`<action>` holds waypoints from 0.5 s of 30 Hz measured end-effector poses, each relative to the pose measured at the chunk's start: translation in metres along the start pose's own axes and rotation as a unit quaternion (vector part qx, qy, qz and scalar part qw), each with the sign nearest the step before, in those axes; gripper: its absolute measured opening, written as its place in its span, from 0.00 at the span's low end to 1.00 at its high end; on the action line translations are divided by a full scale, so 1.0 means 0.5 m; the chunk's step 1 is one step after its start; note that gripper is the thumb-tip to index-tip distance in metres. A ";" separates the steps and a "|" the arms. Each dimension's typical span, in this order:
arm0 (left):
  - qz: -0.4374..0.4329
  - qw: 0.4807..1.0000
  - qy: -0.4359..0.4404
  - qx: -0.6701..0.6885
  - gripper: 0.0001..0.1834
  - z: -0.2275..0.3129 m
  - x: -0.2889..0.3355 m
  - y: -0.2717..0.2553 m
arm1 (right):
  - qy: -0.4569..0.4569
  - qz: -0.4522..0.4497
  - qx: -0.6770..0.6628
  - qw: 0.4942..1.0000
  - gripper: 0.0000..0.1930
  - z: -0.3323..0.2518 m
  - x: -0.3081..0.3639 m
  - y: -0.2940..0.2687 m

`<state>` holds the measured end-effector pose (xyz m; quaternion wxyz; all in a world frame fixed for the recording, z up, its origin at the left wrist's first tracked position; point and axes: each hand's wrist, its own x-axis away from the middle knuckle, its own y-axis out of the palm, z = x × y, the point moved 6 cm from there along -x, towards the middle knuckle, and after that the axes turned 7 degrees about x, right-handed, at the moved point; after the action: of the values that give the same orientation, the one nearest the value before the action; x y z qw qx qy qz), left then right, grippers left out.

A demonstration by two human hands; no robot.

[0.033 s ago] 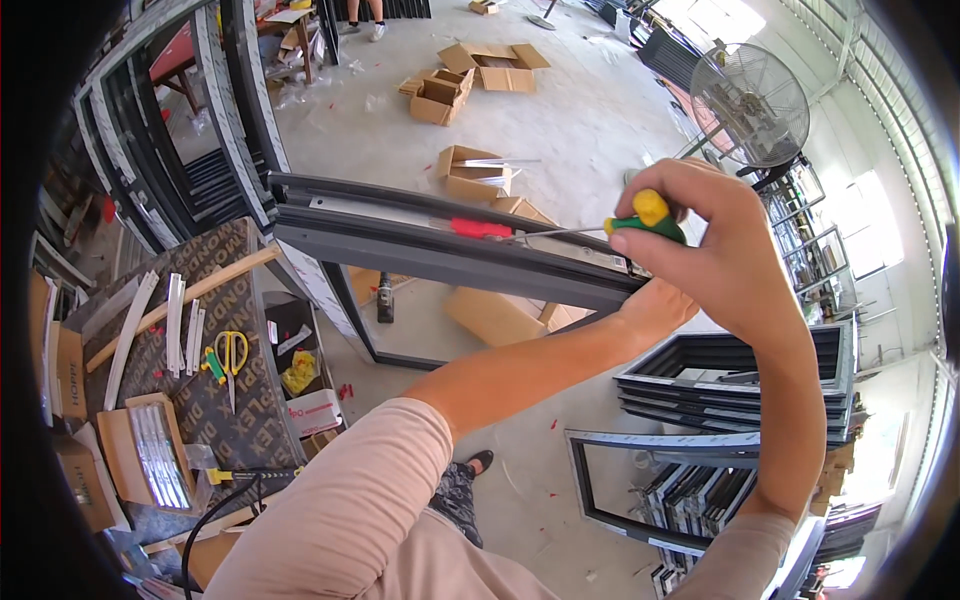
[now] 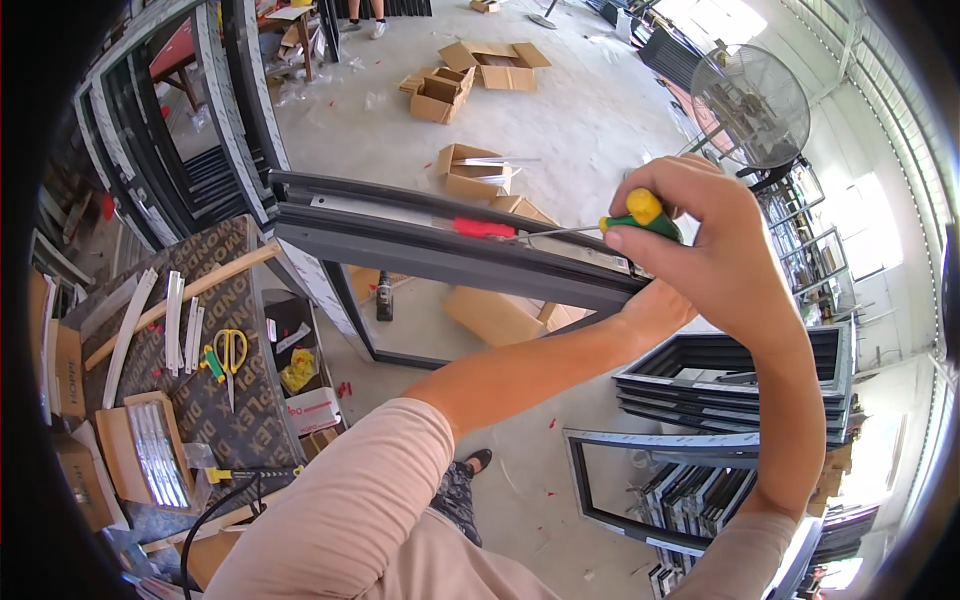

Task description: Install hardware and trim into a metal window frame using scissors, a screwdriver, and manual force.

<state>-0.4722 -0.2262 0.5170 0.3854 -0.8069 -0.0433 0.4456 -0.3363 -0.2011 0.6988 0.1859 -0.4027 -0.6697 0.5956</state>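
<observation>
A dark grey window frame (image 2: 440,258) stands upright before me, its grooved top edge running from left to right. My right hand (image 2: 705,235) grips a screwdriver (image 2: 645,215) by its yellow and green handle. The thin shaft points left into the groove, and its tip is near a red plastic piece (image 2: 484,228) lying there. My left hand (image 2: 660,305) rests at the right part of the frame's top. Its fingers are hidden behind the frame and my right hand.
At left, a board-topped bench (image 2: 235,270) carries scissors (image 2: 231,360), white strips and a box of metal parts (image 2: 158,455). A cordless drill (image 2: 384,298) shows through the frame. Stacked frames (image 2: 735,370) lie at right; cardboard boxes (image 2: 495,68) and a large fan (image 2: 750,105) stand beyond.
The screwdriver handle has shifted very slightly left in my right hand, and the red piece appears a touch farther right. My left hand stays on the frame.
</observation>
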 end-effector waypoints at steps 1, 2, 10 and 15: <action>0.011 0.998 -0.033 0.044 0.24 -0.002 0.000 -0.010 | -0.049 0.010 0.074 0.996 0.09 -0.014 -0.007 0.006; 0.023 0.994 -0.066 0.087 0.26 -0.004 0.002 -0.018 | -0.050 0.005 0.073 0.996 0.09 -0.013 -0.011 0.011; -0.027 0.998 -0.042 0.031 0.31 0.001 0.015 -0.031 | -0.102 0.028 0.143 0.984 0.10 -0.048 -0.036 0.020; -0.090 0.994 0.016 0.055 0.30 0.002 0.019 -0.034 | -0.116 0.017 0.156 0.981 0.09 -0.059 -0.044 0.026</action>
<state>-0.4628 -0.2099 0.5212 0.4682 -0.7843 -0.0851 0.3981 -0.2972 -0.1991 0.6984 0.1573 -0.3086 -0.5787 0.7383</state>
